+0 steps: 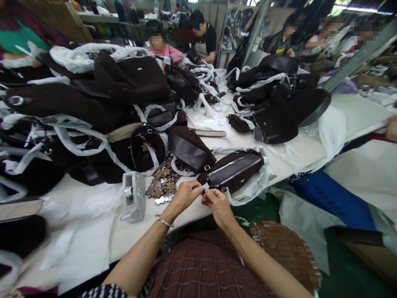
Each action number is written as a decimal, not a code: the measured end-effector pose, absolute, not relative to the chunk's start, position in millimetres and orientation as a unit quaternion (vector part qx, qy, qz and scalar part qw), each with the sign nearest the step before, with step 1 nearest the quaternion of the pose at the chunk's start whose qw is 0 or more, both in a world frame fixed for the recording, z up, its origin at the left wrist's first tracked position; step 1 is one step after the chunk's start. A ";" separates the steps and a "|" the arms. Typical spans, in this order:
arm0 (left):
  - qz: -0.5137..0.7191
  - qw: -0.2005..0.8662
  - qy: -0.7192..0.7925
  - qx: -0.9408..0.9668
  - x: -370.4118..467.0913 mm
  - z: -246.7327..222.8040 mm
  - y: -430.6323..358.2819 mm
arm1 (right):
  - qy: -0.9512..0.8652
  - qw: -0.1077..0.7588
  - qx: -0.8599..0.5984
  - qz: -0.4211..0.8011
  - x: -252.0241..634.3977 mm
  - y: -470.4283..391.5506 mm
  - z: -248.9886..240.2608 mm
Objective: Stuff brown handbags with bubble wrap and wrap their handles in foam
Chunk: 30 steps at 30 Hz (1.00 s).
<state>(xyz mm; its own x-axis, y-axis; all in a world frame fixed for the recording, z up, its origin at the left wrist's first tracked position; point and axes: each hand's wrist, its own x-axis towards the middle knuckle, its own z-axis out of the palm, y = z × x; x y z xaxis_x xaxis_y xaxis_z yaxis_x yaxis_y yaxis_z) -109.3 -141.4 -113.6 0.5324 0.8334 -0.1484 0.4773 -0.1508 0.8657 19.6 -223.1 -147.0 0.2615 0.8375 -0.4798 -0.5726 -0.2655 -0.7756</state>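
Observation:
A dark brown handbag with a zipped top lies at the table's near edge, its handle wrapped in white material. At its left end, my left hand pinches a small white piece. Close beside it, my right hand has its fingers pressed together near the same piece; whether it also grips it is too small to tell. Left of my hands lies a pile of flower-shaped metallic pieces, and beyond that stands a grey tape dispenser.
Dark bags with wrapped handles are heaped on the left and at the back right. White sheets lie at the near left. A woven round seat is below right. Several people sit across the table.

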 end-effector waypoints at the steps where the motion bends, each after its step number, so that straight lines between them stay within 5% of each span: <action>1: 0.189 0.477 0.443 0.735 -109.2 -113.4 -141.4 | -0.117 0.594 -0.529 0.594 18.9 -220.4 -149.3; 8: 0.187 0.529 0.435 0.704 -110.4 -115.7 -139.0 | -0.079 0.594 -0.552 0.580 19.6 -208.2 -162.9; 16: 0.178 0.710 0.453 0.508 -107.9 -128.5 -134.9 | -0.123 0.577 -0.502 0.632 30.4 -212.1 -160.7; 21: 0.187 0.786 0.443 0.388 -102.5 -134.7 -145.0 | -0.115 0.596 -0.569 0.555 20.6 -205.8 -167.0; 30: 0.206 0.781 0.460 0.369 -96.6 -145.3 -156.1 | -0.084 0.578 -0.583 0.565 23.2 -199.6 -164.7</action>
<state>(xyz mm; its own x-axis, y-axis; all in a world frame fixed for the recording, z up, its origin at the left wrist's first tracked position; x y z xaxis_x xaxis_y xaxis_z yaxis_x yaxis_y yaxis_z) -96.6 -156.1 -145.3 0.4923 0.6605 -0.5669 0.0175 0.6436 0.7651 23.2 -199.6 -164.7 0.3483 0.7508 -0.5613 -0.5545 -0.3178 -0.7691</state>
